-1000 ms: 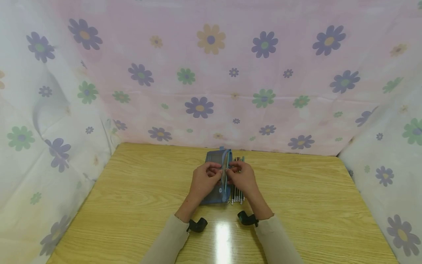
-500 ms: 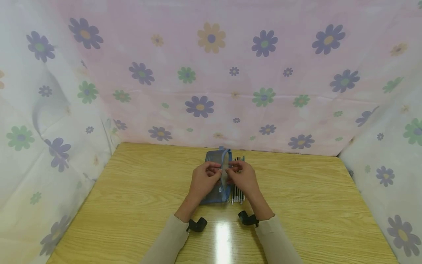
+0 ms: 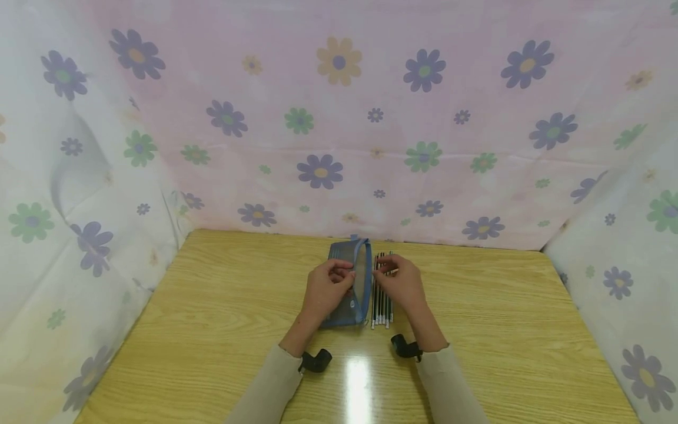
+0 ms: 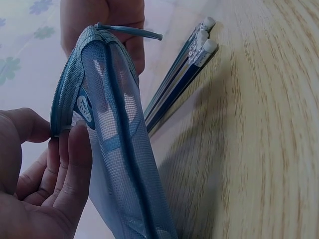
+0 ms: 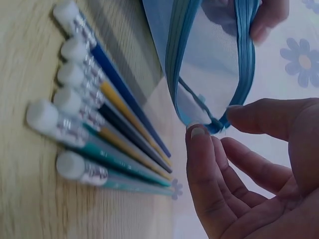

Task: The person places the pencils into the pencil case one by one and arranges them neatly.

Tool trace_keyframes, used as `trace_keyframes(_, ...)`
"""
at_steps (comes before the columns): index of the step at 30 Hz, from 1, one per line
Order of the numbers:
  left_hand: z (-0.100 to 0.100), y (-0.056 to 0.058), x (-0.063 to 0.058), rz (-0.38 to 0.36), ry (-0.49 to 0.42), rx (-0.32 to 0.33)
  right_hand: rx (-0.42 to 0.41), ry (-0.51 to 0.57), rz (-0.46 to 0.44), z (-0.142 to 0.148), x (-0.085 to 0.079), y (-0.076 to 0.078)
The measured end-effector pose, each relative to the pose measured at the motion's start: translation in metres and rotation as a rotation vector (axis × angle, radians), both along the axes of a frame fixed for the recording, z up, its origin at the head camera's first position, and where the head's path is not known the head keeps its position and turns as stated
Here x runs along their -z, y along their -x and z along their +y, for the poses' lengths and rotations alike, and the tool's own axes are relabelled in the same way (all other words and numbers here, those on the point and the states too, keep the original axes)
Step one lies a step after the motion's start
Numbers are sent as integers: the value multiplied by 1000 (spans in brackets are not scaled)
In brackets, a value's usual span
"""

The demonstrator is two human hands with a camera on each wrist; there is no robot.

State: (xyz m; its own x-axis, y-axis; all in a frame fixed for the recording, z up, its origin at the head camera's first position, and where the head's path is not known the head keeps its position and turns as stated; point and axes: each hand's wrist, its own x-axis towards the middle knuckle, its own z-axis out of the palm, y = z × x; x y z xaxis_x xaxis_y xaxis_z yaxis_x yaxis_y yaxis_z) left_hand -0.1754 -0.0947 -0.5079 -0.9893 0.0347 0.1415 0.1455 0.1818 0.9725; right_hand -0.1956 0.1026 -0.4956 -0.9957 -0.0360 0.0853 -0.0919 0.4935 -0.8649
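Observation:
A blue mesh zip pouch [image 3: 341, 300] stands with its zipped mouth spread apart. My left hand [image 3: 325, 288] pinches the near-left rim of that mouth; in the left wrist view the thumb and fingers [image 4: 77, 154] hold the zipper edge. My right hand [image 3: 401, 284] hovers over the pencils just right of the pouch. In the right wrist view its thumb and index finger [image 5: 202, 164] are parted with nothing between them, close to the pouch's rim. Several pencils [image 3: 380, 303] with white erasers lie side by side on the table, partly covered by my right hand.
The wooden table [image 3: 238, 294] carries the pouch and pencils near its far edge. Flower-patterned cloth [image 3: 339, 118] hangs behind and on both sides. A black wrist mount [image 3: 318, 360] sits on each wrist. Light glares off the table [image 3: 358, 388] in front.
My right hand has let go of the pouch's right rim and moved right, over the pencils. The mouth has widened. My left hand keeps its pinch in nearly the same place.

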Motion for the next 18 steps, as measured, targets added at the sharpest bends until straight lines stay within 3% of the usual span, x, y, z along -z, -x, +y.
trace_keyframes(18,-1,0,-3,-9,-29,-10,4,-96,-45,20,1,7)
